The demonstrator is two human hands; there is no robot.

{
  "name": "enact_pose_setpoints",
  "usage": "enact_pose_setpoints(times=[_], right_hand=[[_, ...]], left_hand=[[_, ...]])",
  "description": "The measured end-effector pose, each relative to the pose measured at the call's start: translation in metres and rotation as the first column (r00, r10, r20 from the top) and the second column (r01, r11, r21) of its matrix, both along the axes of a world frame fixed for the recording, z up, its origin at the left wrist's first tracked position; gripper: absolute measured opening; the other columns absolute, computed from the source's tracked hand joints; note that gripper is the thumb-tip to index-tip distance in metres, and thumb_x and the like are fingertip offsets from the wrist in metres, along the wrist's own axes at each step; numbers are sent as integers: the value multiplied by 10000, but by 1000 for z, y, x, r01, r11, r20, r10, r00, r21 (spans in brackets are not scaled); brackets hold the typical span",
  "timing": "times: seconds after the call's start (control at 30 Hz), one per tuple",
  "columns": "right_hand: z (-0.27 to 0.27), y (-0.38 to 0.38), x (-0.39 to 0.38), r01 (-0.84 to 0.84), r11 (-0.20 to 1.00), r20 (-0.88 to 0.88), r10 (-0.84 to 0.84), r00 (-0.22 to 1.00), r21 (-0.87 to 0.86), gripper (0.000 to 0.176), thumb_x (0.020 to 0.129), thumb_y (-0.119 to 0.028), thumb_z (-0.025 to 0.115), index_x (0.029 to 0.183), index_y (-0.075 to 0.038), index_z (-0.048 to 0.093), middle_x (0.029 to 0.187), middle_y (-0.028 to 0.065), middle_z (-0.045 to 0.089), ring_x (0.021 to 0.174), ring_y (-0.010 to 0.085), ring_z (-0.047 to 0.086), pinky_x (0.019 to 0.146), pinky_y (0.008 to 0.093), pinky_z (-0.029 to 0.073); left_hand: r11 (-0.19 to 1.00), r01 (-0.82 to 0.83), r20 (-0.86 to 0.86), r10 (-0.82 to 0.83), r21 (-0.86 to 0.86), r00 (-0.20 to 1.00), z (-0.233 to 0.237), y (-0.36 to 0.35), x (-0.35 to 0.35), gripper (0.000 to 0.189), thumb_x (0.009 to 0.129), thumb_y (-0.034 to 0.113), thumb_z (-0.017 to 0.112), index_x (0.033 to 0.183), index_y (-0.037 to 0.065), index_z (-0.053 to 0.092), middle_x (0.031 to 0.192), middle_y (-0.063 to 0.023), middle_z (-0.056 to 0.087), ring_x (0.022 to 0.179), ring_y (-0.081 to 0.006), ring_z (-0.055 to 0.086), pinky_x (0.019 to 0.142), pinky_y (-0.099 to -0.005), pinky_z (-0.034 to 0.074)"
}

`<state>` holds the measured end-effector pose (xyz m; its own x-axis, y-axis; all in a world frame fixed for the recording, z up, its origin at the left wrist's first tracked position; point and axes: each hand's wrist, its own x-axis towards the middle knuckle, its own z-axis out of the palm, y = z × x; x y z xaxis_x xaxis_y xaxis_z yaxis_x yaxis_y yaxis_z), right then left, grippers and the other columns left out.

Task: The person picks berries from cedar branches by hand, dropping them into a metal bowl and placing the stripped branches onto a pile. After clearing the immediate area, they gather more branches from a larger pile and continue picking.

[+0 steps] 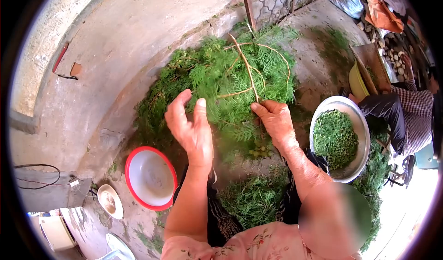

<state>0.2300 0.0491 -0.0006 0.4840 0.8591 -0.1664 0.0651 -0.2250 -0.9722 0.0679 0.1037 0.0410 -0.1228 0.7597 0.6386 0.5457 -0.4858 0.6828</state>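
Observation:
My right hand (275,121) pinches the brown stem of a leafy evergreen branch (249,71) near its lower end. The stem forks upward and carries flat, feathery green sprays. My left hand (190,130) is raised to the left of the branch, thumb and fingers apart, with nothing visible in it. Behind both hands lies a large heap of cut green branches (173,77). Some of the foliage between my hands is blurred. More green sprigs (254,197) lie on the ground between my legs.
A metal bowl (365,142) with small green cones or pods and leaf bits (335,137) stands at right. A red-rimmed white basin (154,179) sits at left, near a small white dish (110,201). Another person (410,117) sits at far right by a yellow-green container (357,82).

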Motion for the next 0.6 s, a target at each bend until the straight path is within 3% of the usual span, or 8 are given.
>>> enact_pose_setpoints(times=[0.1, 0.2, 0.27, 0.3, 0.33, 0.4, 0.53, 0.6], right_hand=[[15, -1, -3, -12, 1000, 16, 12, 1000, -28, 231, 783, -194, 651, 677, 3, 593, 560, 65, 558, 467, 106, 482, 444, 276, 388], [19, -1, -7, -39, 999, 128, 38, 991, 4, 205, 763, -170, 649, 692, 14, 593, 603, 118, 590, 504, 167, 545, 483, 314, 424], [12, 0, -13, -80, 990, 278, 46, 960, 112, 189, 748, -154, 647, 704, 21, 592, 621, 142, 593, 530, 206, 569, 513, 336, 442], [12, -2, -18, -93, 992, 184, 77, 980, 81, 166, 737, -130, 632, 722, 29, 585, 659, 187, 585, 592, 305, 589, 559, 370, 458], [11, -1, -21, -159, 984, 344, 123, 931, 79, 140, 745, -109, 618, 755, 25, 576, 682, 209, 579, 632, 364, 579, 569, 389, 461], [14, -4, -30, -238, 954, 338, 166, 927, 184, 114, 753, -80, 599, 801, 17, 561, 699, 225, 570, 673, 402, 564, 577, 414, 460], [21, -10, -37, -325, 929, 359, 247, 900, 176, 86, 783, -25, 561, 861, 12, 566, 711, 233, 580, 671, 395, 584, 554, 409, 470], [16, -10, -35, -289, 928, 354, 196, 914, 234, 145, 817, -54, 555, 948, 5, 576, 691, 198, 593, 615, 255, 599, 549, 347, 477]], left_hand=[[941, 322, 205, -296, -105, 933, 10, -22, 10, 117, 833, 45, 591, 941, 1, 600, 704, -18, 591, 585, -74, 532, 524, -193, 433], [843, 472, -33, -496, -258, 868, -10, -26, 17, 182, 816, 83, 632, 969, -13, 611, 755, -37, 614, 602, -45, 520, 534, -179, 414], [807, 473, 108, -467, -353, 878, -19, -25, 26, 218, 805, 115, 652, 964, -30, 613, 769, -28, 614, 628, -44, 509, 576, -176, 422], [731, 507, 296, -413, -458, 862, -19, -25, 28, 218, 809, 124, 650, 948, -40, 617, 773, -14, 608, 660, -49, 504, 615, -176, 425], [719, 535, 373, -394, -443, 840, -18, -23, 29, 205, 810, 114, 647, 937, -45, 620, 760, 5, 589, 661, -41, 490, 606, -176, 416], [619, 551, 431, -351, -560, 831, -7, -20, 26, 187, 813, 99, 638, 934, -42, 622, 750, 9, 580, 661, -38, 481, 594, -178, 407], [711, 530, 436, -338, -462, 834, -26, -9, 19, 156, 810, 104, 630, 855, -45, 618, 654, 18, 545, 576, -43, 436, 504, -219, 371], [722, 549, 591, -240, -422, 770, -20, -7, 19, 101, 818, 90, 618, 817, -11, 624, 663, 56, 507, 574, -30, 386, 493, -202, 316]])
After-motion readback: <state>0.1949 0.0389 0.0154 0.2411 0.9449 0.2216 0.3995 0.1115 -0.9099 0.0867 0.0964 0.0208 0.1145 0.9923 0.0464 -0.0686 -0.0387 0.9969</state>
